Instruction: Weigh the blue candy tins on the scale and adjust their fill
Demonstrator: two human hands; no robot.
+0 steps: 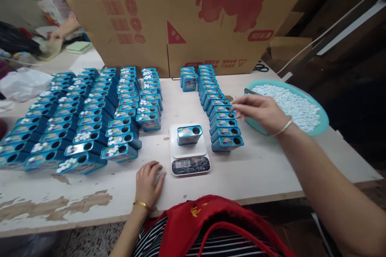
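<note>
My right hand (259, 113) hovers between the right-hand row of blue tins (227, 141) and a turquoise basin (324, 122) heaped with small white tablets (289, 102). Its thumb and fingertips are pinched together; whatever is between them is too small to make out. A dark handle (251, 91) sticks out over the basin's rim behind this hand. On the white kitchen scale (175, 148) stands one blue tin (189, 135) with a round hole in its top. My left hand (149, 184) rests on the table left of the scale, fingers loosely bent, thumb apart, holding nothing.
Several rows of blue tins (81, 164) fill the left side, many with white tablets on their lids. A large cardboard box (157, 20) stands behind them. Past its left edge another person's hand (58, 34) shows near a green pad (79, 47). A white plastic bag (25, 84) lies far left.
</note>
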